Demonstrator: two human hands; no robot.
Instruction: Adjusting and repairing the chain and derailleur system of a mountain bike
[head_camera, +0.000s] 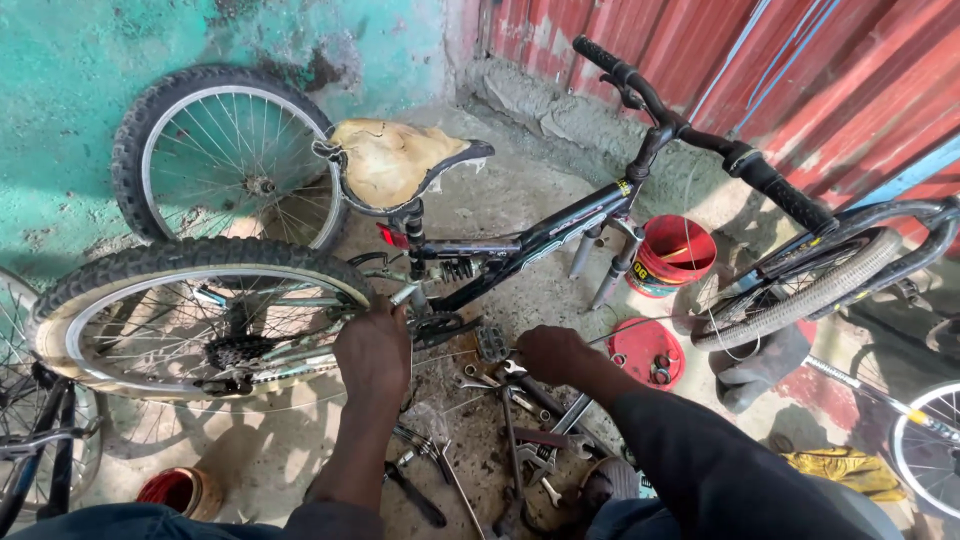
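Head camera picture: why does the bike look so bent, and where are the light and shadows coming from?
Head view: a wide lens bows the bicycle frame and rear wheel near the edges. Bright daylight falls on the concrete floor, and spoke shadows streak the ground beneath the wheel. The left hand and right hand read dark against it. The picture is mostly sharp, with little glare.

A black bicycle (520, 240) with a torn tan saddle (392, 160) stands on concrete. The left hand (372, 352) grips its frame near the rear wheel (190, 310); the right hand (552, 352) holds the pedal (492, 344) above scattered steel wrenches (520, 440).
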